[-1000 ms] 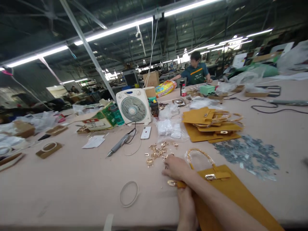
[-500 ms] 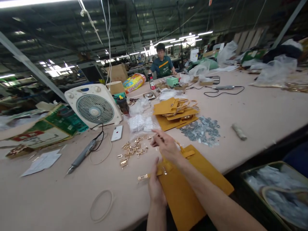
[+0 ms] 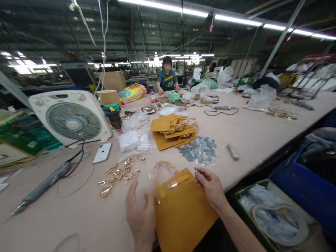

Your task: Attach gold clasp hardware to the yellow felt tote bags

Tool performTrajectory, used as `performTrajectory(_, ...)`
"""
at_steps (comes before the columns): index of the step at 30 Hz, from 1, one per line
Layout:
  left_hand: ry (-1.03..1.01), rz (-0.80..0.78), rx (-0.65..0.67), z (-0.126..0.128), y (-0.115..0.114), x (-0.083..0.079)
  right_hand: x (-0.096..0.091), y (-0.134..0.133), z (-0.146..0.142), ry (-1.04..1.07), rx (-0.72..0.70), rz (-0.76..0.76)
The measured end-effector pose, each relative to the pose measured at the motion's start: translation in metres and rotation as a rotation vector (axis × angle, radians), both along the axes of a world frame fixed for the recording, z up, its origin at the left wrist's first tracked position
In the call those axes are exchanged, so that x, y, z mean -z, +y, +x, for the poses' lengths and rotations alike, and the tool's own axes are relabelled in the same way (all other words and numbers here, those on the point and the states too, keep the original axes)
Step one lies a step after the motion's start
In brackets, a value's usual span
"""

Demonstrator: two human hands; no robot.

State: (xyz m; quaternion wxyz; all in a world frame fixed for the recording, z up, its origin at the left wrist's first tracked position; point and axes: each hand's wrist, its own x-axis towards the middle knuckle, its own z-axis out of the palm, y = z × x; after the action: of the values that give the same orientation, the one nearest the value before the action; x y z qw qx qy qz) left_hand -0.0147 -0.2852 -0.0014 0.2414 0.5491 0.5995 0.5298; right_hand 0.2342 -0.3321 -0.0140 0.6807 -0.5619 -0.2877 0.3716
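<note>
A mustard-yellow handbag panel (image 3: pixel 183 213) lies at the table's front edge, its looped handle (image 3: pixel 165 162) pointing away from me. A shiny metal fitting (image 3: pixel 172 184) sits on its top strap, and a smaller one (image 3: pixel 157 199) is near the left edge. My left hand (image 3: pixel 140 213) is open beside the panel's left edge, thumb and fingers apart. At the upper right corner, my right hand (image 3: pixel 211 187) has its fingertips pinched together; what they hold is too small to make out. Loose gold-coloured fittings (image 3: pixel 119 173) are scattered beyond my left hand.
Stacked yellow bag pieces (image 3: pixel 168 134) and a heap of small grey metal plates (image 3: pixel 201 150) lie ahead. A fan (image 3: pixel 73 117), phone (image 3: pixel 102 153) and corded grey tool (image 3: pixel 44 183) are leftward. A bin (image 3: pixel 278 213) stands below at right. A co-worker (image 3: pixel 167 78) sits opposite.
My right hand has moved from over the handle to the panel's upper right corner. My left hand has let go of the strap end. The panel now lies turned more upright in view.
</note>
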Motion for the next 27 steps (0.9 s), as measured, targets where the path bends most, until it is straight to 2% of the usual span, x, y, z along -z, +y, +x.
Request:
performTrajectory(1, 0.119, 0.126, -0.002, -0.003, 0.006, -0.003, 0.006, -0.003, 0.001, -0.019, -0.002, -0.018)
performTrajectory(2, 0.209, 0.213, 0.053, -0.004, 0.012, -0.006, 0.011, -0.005, 0.001, -0.039, 0.001, -0.025)
performTrajectory(4, 0.367, 0.256, 0.296, 0.0, 0.021, -0.015, 0.019, -0.007, 0.003, -0.077, 0.006, -0.018)
performTrajectory(6, 0.572, 0.135, 0.568, 0.012, 0.027, -0.025, 0.024, -0.007, 0.004, -0.101, 0.004, -0.003)
performTrajectory(7, 0.698, 0.055, 0.645, 0.021, 0.028, -0.031, 0.026, -0.007, 0.005, -0.104, 0.004, 0.0)
performTrajectory(9, 0.929, -0.085, 0.737, 0.041, 0.031, -0.041, 0.028, -0.007, 0.006, -0.101, 0.001, 0.003)
performTrajectory(12, 1.021, -0.19, 0.757, 0.066, 0.035, -0.05, 0.028, -0.008, 0.005, -0.112, 0.004, 0.022)
performTrajectory(17, 0.891, -0.202, 0.817, 0.075, 0.046, -0.054, 0.022, -0.012, 0.002, -0.176, -0.013, 0.013)
performTrajectory(20, 0.739, -0.232, 0.855, 0.074, 0.053, -0.054, 0.016, -0.014, -0.002, -0.251, -0.097, 0.003)
performTrajectory(22, 0.555, -0.241, 0.903, 0.076, 0.055, -0.052, 0.011, -0.016, -0.007, -0.379, -0.193, 0.025)
performTrajectory(25, 0.136, -0.263, 1.012, 0.084, 0.05, -0.046, 0.001, -0.017, -0.018, -0.651, -0.328, 0.082)
performTrajectory(27, -0.084, -0.299, 1.063, 0.091, 0.045, -0.04, -0.003, -0.015, -0.024, -0.761, -0.365, 0.111)
